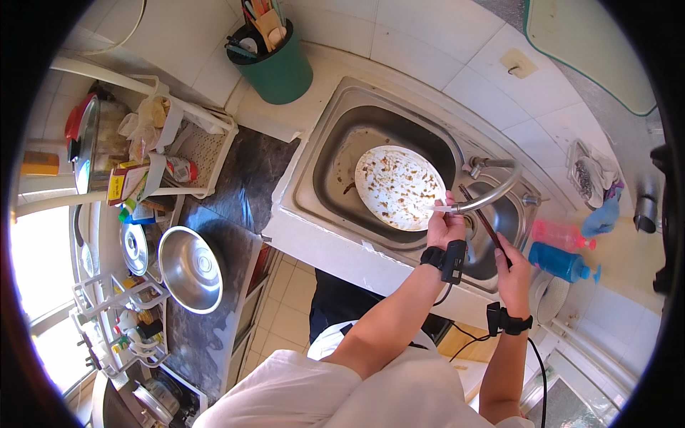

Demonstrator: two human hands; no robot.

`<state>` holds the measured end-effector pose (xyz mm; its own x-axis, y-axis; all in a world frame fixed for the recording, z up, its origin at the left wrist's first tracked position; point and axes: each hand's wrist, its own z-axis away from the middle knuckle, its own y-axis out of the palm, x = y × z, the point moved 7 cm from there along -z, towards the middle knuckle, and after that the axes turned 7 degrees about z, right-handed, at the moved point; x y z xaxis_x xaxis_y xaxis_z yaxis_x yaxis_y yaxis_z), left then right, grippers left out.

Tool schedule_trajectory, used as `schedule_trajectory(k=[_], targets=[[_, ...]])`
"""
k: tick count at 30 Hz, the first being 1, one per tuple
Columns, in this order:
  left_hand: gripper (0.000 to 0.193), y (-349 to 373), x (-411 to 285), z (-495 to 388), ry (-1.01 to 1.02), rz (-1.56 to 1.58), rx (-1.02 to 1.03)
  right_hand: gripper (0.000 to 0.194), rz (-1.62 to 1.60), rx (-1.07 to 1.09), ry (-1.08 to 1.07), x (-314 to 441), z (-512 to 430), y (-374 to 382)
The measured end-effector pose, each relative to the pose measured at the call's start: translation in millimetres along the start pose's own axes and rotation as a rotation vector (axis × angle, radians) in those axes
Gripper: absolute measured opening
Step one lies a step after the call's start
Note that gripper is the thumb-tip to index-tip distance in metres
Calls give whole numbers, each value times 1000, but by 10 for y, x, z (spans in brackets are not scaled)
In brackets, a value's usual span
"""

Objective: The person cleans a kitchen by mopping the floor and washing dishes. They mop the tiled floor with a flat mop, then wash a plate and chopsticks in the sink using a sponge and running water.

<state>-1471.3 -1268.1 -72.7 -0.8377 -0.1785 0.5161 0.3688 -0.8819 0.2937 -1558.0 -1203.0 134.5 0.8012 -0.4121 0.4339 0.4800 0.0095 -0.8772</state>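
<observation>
A white plate [400,184], speckled with brown food residue, is tilted over the large basin of the stainless-steel sink [342,128]. My left hand [446,230] grips its right edge, just beneath the end of the curved faucet [511,184]. The faucet's tip covers part of that grip. In my right hand [514,262] is a pair of dark brown chopsticks [484,222], slanting up and left across the small basin [503,206]. Their far ends pass close to the faucet neck.
A green utensil holder [281,75] stands behind the sink. Pink [559,235] and blue [559,262] pump bottles are on the right. A steel bowl [191,269] rests on the dark counter [235,214] at left, near a white rack [211,134]. Cables hang from both wrists.
</observation>
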Motion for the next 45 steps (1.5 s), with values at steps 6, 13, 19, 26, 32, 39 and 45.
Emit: schedule_trajectory(k=[6, 13, 19, 26, 32, 39, 45], targets=[[28, 122, 17, 59, -40, 109, 87, 31, -26, -40, -9, -52, -61, -52], [23, 127, -30, 37, -33, 189, -5, 32, -18, -10, 21, -124, -92, -35], [19, -62, -261, -7, 14, -215, -51, 32, -76, -27, -116, -103, -75, -55], [24, -57, -901, 147, 35, -833, -134, 28, -116, 37, -127, -120, -26, 255], [30, 587, -1611, 276, 88, -1529, -203, 28, -503, 218, 105, -335, 146, 770], [33, 1463, -1980, 153, 43, -2086, -272, 30, -671, 249, 194, -298, 352, 1047], [27, 1751, -2224, -147, -81, -2321, -306, 30, -432, 103, 211, -134, 533, 1052]])
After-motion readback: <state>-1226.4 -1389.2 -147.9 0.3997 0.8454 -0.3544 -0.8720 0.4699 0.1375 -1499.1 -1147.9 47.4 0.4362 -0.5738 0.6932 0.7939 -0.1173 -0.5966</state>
